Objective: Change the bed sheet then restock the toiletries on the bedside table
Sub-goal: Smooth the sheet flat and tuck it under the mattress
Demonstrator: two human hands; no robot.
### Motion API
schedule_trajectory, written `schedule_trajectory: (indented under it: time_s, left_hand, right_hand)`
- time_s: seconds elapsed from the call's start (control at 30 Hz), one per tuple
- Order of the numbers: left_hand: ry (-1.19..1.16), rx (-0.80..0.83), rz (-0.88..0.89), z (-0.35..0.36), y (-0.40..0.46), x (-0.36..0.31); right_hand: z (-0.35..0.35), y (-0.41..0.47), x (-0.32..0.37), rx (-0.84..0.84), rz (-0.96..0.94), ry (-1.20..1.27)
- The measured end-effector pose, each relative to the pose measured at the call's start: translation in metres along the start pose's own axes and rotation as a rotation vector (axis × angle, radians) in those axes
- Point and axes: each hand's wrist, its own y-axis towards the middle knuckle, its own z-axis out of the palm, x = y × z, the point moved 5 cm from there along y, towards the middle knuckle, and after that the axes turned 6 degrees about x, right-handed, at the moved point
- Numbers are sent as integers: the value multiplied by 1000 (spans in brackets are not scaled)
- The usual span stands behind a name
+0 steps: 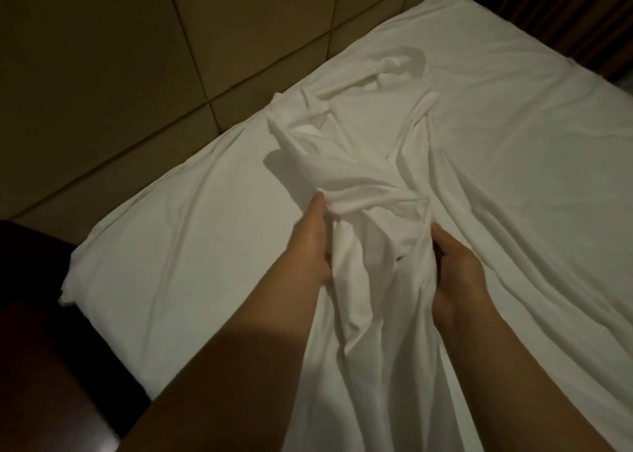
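- Dim, warm room light; the white sheet (479,143) is the brightest thing in view.
- A soft shadow falls left of the bunched cloth.
- The lower left corner sinks into near black.
- Slight blur all over, and the floor tiles' (102,74) lines bow near the edges.

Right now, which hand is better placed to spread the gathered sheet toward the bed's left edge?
Left, probably. The left hand grips the bunched sheet on the side nearer that edge; the right hand grips the opposite side and would have to cross over.
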Motion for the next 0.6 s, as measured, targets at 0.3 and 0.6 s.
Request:
schedule_trajectory:
  time_s: [0.3, 0.6]
  left_hand:
    - [-167, 99, 204, 15, 12, -48]
    - [-306, 82, 579, -56, -33, -155]
  right_hand:
    - [-8, 3, 11, -403, -243, -1087]
    - [149, 5, -36, 28, -922, -1764]
